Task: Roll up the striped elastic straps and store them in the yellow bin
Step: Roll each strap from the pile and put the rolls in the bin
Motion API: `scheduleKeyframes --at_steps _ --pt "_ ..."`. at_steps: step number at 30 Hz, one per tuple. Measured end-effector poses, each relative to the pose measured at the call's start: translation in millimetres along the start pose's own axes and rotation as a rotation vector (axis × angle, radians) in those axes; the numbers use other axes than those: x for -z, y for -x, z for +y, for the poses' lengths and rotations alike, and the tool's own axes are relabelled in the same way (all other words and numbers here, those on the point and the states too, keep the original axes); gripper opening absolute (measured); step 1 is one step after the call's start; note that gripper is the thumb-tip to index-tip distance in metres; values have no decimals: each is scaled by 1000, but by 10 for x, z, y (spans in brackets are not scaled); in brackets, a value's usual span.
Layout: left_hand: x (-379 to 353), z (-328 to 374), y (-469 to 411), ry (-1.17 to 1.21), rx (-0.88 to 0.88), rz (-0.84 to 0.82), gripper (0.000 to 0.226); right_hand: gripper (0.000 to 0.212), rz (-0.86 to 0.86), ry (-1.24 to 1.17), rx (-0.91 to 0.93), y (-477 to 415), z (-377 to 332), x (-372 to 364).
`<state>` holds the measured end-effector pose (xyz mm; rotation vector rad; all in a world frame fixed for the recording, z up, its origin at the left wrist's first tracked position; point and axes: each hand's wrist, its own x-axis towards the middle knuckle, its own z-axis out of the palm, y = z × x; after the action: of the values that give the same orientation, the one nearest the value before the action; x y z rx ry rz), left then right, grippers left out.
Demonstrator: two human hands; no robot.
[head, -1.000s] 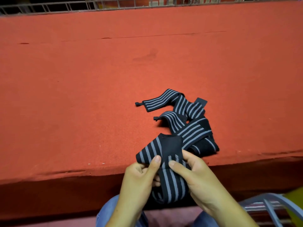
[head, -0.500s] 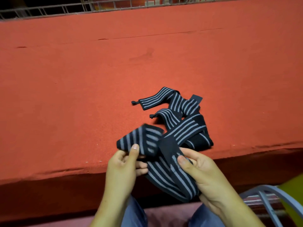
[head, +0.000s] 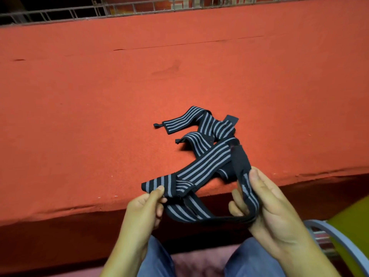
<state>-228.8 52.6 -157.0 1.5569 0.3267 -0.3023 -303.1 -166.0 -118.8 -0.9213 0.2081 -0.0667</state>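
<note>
While nothing is rolled yet, left hand pinches striped strap at 7 o'clock, right hand curls round it at 5; remaining straps loose at centre; yellow bin at 4, inside unseen

A broad table with a red, felt-like top carries a loose tangle of black, grey-striped elastic straps lying near its front edge. Farther back, a thin dark seam, perhaps a cut, runs across the top.

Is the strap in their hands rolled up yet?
Not rolled: the striped strap hangs stretched and loosely looped between the left hand and right hand.
</note>
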Motion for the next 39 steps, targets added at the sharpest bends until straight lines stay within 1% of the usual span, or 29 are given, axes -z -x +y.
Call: scheduleKeyframes --at_steps 1,3,4,6,8,11,12,15,17,21,24,25,28,29,30,32,34,35,37,39 --pt "-4 10 15 52 15 -20 31 46 8 22 9 11 -17 -32" --pt "-21 48 62 148 39 -68 30 28 77 92 -29 12 -9 -101" --pt "-37 78 91 174 50 -93 30 27 85 144 -71 10 24 -98" --pt "-63 135 155 191 74 -152 31 33 25 276 -199 20 92 -114" --pt "-98 189 210 163 80 -215 35 37 -47 345 -278 26 164 -140" --pt "-131 210 264 14 23 -279 51 34 -105 424 -310 36 228 -161" --pt "-135 212 281 -33 -6 -289 53 34 -130 444 -314 35 246 -165" --pt "-128 195 303 -88 -58 -288 45 37 -216 497 -361 38 243 -193" --pt "-136 204 338 -98 -77 -321 42 40 -265 531 -393 48 226 -205" --pt "-132 231 383 -159 -131 -359 44 39 -270 547 -394 53 205 -180" --pt "-132 207 382 -209 -183 -333 43 41 -205 452 -418 39 216 -149" --pt "-133 189 380 -225 -218 -328 40 41 -177 417 -430 41 199 -161" --pt "-133 150 389 -336 -377 -279 14 38 -148 333 -442 70 149 -206" --pt "-123 145 389 -411 -440 -257 16 39 -126 283 -452 85 135 -222" --pt "-110 135 386 -481 -492 -258 27 41 -92 219 -470 100 121 -234" --pt "-97 145 408 -545 -505 -325 49 42 -47 131 -513 121 107 -248" --pt "-115 154 445 -528 -442 -390 62 43 -43 126 -547 131 124 -217" --pt "-124 140 451 -514 -430 -385 67 44 -45 125 -566 137 126 -207" --pt "-146 135 450 -492 -441 -304 75 48 -63 121 -599 164 114 -195" --pt "-151 139 414 -398 -372 -247 76 51 -109 121 -602 189 85 -184"
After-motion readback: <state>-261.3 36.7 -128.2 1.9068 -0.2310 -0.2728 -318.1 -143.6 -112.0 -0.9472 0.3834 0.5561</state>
